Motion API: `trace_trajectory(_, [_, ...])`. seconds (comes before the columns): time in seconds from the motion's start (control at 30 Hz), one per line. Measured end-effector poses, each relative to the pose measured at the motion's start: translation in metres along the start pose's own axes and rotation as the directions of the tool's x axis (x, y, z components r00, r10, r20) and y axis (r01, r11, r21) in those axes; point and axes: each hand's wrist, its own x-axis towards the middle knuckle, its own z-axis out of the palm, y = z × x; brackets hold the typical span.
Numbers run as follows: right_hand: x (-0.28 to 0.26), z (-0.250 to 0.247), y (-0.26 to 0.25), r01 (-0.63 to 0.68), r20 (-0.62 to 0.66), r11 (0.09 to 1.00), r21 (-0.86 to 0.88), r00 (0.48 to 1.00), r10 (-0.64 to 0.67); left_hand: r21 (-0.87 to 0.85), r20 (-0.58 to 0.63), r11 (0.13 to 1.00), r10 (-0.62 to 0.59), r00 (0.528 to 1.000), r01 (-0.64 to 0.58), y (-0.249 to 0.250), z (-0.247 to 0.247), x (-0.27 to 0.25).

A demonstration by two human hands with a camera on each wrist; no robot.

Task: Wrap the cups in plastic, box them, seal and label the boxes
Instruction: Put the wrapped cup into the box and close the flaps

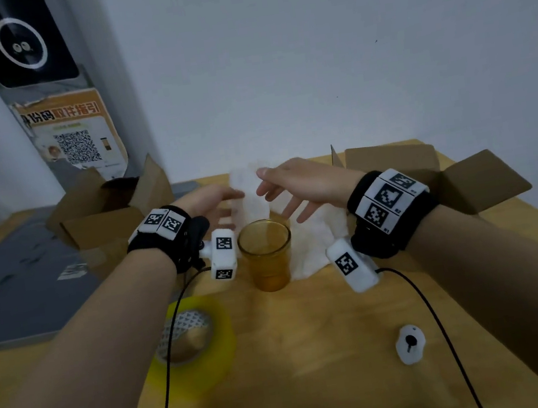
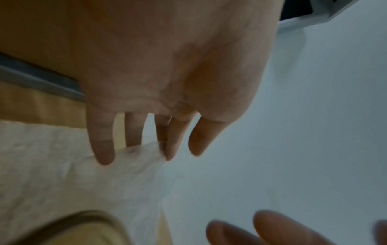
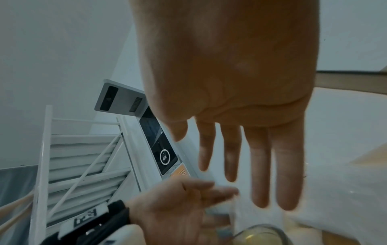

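At the centre of the wooden table (image 1: pixel 316 352) an amber cup (image 1: pixel 267 256) is standing upright, round and see-through, with smooth glassy walls and an open mouth. Behind it, from 12 to 2 o'clock, a white plastic wrap sheet (image 1: pixel 314 242) is lying crumpled on the table, soft and slightly grainy in look, and one strip of it is rising up between the two hands. The left hand (image 1: pixel 207 204) is hovering at 11 o'clock of the cup with the fingers loosely spread and only lightly bent; whether its fingertips are touching the raised strip I cannot tell, because this part is blurred. The right hand (image 1: pixel 300 187) is hanging at 1 o'clock of the cup, its fingers (image 3: pixel 259 165) straight and fanned apart, holding nothing. Both wrists are wearing black bands with white blocks that are carrying square black-and-white marks. At 7 o'clock of the cup a roll of yellowish clear tape (image 1: pixel 191 346) is lying flat, a wide ring with a patterned inner core. At 4 o'clock, well apart, a small white round device (image 1: pixel 410 343) with a black knob is resting. An open brown cardboard box (image 1: pixel 429 174) is standing at 2 o'clock, its flaps spread outward, and a second open cardboard box (image 1: pixel 106 209) is sitting at 10 o'clock, beyond the table edge.
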Motion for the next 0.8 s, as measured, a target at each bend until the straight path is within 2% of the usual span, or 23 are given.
trace_trajectory(0.07, [-0.006,-0.003,-0.005,0.094,-0.074,0.993,0.068,0.993,-0.089,-0.074,-0.104,0.988,0.131,0.986,-0.139,0.017,-0.002,-0.013])
trace_trajectory(0.17, [-0.018,-0.012,-0.014,0.245,-0.245,0.954,0.175,0.949,-0.199,-0.133,-0.222,0.92,0.336,0.915,-0.37,0.044,-0.001,-0.046])
trace_trajectory(0.23, [-0.029,-0.023,-0.018,0.338,-0.384,0.91,0.238,0.894,-0.232,-0.115,-0.246,0.868,0.447,0.86,-0.484,0.059,0.006,-0.072])
trace_trajectory(0.33, [-0.049,-0.041,-0.021,0.427,-0.539,0.848,0.315,0.815,-0.211,-0.047,-0.243,0.79,0.585,0.774,-0.612,0.078,0.029,-0.111])
trace_trajectory(0.43, [-0.068,-0.062,-0.016,0.42,-0.555,0.813,0.404,0.819,-0.146,-0.053,-0.18,0.723,0.672,0.719,-0.689,0.092,0.063,-0.137])
trace_trajectory(0.5, [-0.082,-0.075,-0.008,0.4,-0.519,0.779,0.483,0.847,-0.114,-0.075,-0.116,0.712,0.689,0.715,-0.698,0.097,0.089,-0.145])
trace_trajectory(0.57, [-0.096,-0.087,0.004,0.388,-0.505,0.77,0.506,0.857,-0.1,-0.086,-0.041,0.727,0.681,0.731,-0.682,0.099,0.115,-0.147])
trace_trajectory(0.67, [-0.11,-0.107,0.025,0.368,-0.563,0.841,0.397,0.821,-0.093,-0.025,0.04,0.765,0.644,0.764,-0.643,0.099,0.153,-0.146])
trace_trajectory(0.73, [-0.116,-0.122,0.042,0.33,-0.628,0.899,0.288,0.774,-0.083,0.026,0.001,0.787,0.616,0.788,-0.616,0.099,0.173,-0.14])
trace_trajectory(0.77, [-0.118,-0.129,0.052,0.293,-0.656,0.931,0.218,0.75,-0.082,0.044,-0.067,0.785,0.619,0.783,-0.618,0.1,0.179,-0.137])
trace_trajectory(0.8, [-0.12,-0.135,0.061,0.243,-0.673,0.958,0.151,0.735,-0.08,0.078,-0.159,0.77,0.637,0.754,-0.634,0.101,0.184,-0.134])
